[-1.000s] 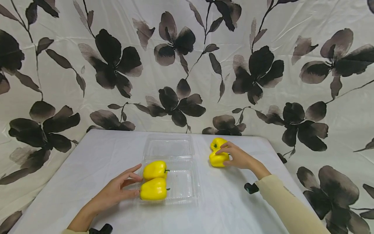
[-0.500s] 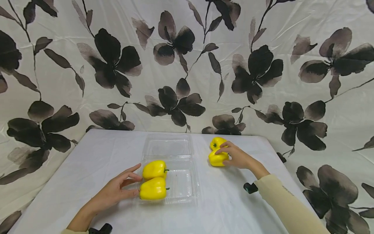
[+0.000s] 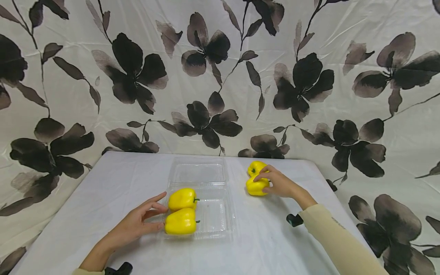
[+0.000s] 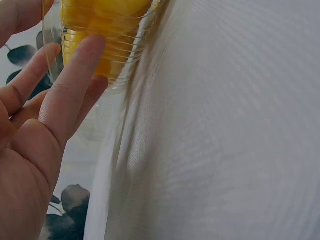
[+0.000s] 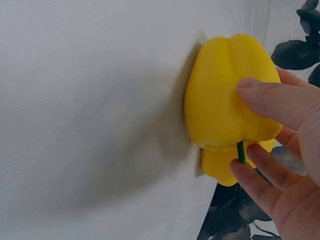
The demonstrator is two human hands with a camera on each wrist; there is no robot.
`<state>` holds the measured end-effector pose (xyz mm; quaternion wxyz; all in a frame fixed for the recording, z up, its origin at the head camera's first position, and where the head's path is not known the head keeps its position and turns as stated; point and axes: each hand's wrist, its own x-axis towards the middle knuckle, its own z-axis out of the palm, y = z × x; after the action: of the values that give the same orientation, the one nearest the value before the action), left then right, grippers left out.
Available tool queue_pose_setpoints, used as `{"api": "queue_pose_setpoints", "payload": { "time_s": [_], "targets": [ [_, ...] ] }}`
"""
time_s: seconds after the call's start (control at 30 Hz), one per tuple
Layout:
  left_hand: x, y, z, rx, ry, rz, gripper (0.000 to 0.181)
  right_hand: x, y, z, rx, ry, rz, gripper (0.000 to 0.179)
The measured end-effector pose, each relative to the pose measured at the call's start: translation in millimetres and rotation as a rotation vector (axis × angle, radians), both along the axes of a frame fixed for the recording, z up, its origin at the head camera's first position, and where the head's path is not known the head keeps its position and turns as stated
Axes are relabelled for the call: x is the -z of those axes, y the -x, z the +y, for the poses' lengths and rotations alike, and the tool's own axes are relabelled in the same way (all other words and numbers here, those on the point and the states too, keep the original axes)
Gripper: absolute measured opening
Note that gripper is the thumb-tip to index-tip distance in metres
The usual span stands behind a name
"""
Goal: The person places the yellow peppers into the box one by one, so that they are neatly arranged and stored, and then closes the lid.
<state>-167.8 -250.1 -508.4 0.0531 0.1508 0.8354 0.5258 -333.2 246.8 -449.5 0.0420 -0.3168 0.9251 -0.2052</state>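
Observation:
In the head view a clear plastic clamshell box (image 3: 214, 214) lies unfolded, with two yellow bell peppers side by side in its left half: a farther pepper (image 3: 181, 199) and a nearer pepper (image 3: 180, 221). My left hand (image 3: 137, 221) is at the box's left side, fingers extended. In the left wrist view its fingertips (image 4: 95, 47) touch the ribbed wall (image 4: 120, 45). To the right of the box, my right hand (image 3: 280, 183) grips another yellow bell pepper (image 3: 256, 187), thumb on one side (image 5: 220, 95). A further bell pepper (image 3: 256, 168) sits just behind it.
The box's hinged lid (image 3: 197, 173) lies flat toward the table's far edge. A white cloth covers the table (image 3: 264, 244). Behind it hangs a floral curtain (image 3: 254, 88). Black wrist cameras (image 3: 295, 220) are worn on both arms.

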Motion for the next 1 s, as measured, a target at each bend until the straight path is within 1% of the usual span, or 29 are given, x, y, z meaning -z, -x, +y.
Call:
{"api": "queue_pose_setpoints", "payload": {
  "time_s": [0.43,0.67,0.9,1.0],
  "targets": [
    [1.2,1.3,1.8,0.015,-0.014,-0.001,0.043,-3.6,-5.0,2.3,0.013,-0.004,-0.013,0.037],
    [1.2,0.1,1.4,0.003,-0.007,-0.007,0.042,-4.0,-8.2,1.7,0.018,0.004,-0.023,0.037],
    [1.1,-0.6,-0.1,0.004,-0.004,0.006,0.041,-8.5,-13.5,-2.1,-0.021,0.03,-0.003,0.037],
    [0.7,-0.6,-0.9,0.007,-0.008,0.009,0.041,-12.0,-15.4,-4.6,-0.024,0.038,-0.007,0.037]
  ]
}}
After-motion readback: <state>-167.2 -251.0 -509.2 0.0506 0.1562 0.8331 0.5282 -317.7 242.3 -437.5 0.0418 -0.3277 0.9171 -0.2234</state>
